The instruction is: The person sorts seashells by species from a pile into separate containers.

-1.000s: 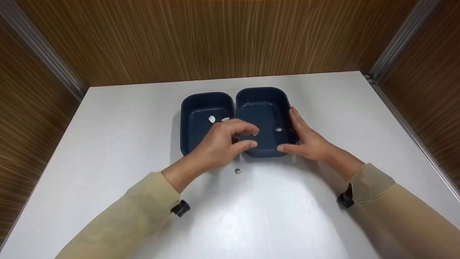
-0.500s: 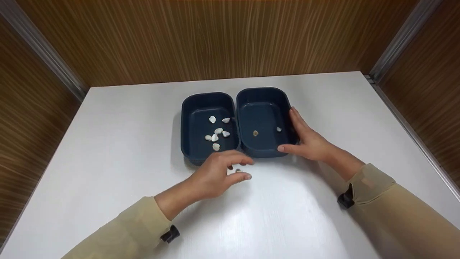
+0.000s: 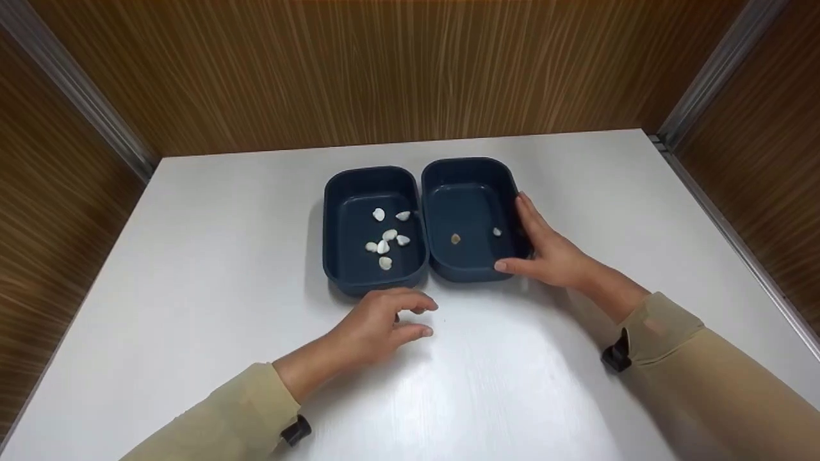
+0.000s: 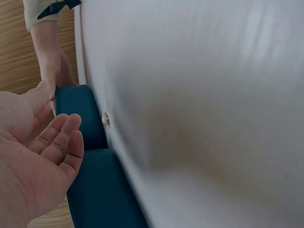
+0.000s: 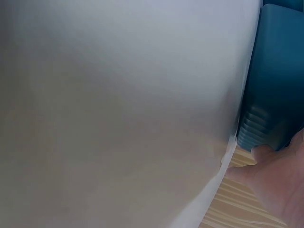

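My left hand (image 3: 371, 326) hovers over the white table in front of the left blue box (image 3: 325, 250). Its thumb and index finger are apart, with nothing held between them. Near these fingers in the left wrist view, a small pale shell (image 4: 106, 119) lies on the table; in the head view the hand hides it. My right hand (image 3: 554, 256) rests against the right blue box (image 3: 471, 274), fingers along its right wall and thumb at its near corner. Several white shells (image 3: 383, 247) lie in the left box. The right box contains a brownish shell (image 3: 455, 239) and a greyish shell (image 3: 497, 232).
Both boxes stand side by side on the white table (image 3: 211, 256). Wood-grain panels (image 3: 397, 70) enclose its back and sides. A black strap piece (image 3: 616, 355) hangs at the right sleeve, another (image 3: 296, 430) at the left.
My left hand has moved from above the boxes back toward me and slightly left, down near the table, now covering the loose shell. The right hand and both boxes stay put.
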Motion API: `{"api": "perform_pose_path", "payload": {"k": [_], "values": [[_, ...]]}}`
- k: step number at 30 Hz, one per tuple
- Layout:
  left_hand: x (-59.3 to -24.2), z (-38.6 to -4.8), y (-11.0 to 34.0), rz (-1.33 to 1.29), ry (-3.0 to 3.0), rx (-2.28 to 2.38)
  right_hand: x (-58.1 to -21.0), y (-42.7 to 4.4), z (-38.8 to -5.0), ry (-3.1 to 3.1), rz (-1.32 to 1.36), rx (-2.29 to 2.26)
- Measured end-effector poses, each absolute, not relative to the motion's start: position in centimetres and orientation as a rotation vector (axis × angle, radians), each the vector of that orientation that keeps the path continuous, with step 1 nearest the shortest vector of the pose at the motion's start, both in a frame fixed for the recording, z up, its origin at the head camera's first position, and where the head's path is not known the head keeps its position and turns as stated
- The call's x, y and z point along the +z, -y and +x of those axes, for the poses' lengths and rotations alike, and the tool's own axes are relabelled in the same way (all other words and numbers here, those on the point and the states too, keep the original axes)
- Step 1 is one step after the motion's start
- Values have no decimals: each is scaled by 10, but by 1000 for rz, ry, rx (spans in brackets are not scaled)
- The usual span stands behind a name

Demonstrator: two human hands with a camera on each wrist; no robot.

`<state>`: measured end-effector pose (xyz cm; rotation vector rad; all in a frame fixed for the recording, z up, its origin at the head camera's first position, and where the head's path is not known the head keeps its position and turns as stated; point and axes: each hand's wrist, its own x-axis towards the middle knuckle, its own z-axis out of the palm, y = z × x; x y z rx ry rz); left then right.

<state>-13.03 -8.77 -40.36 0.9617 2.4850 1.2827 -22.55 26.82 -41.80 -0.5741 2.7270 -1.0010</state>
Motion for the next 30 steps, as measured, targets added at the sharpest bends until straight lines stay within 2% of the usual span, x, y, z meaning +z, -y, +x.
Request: {"api": "perform_pose_path", "payload": {"k": [15,30], "values": [[-427,-136,89,882,-2502,1228,-417,-268,-225,-2724,-561,-1002],[-434,-142,84,891,-2559,1144,-417,-269,-224,-2715,-584,-1009]]}}
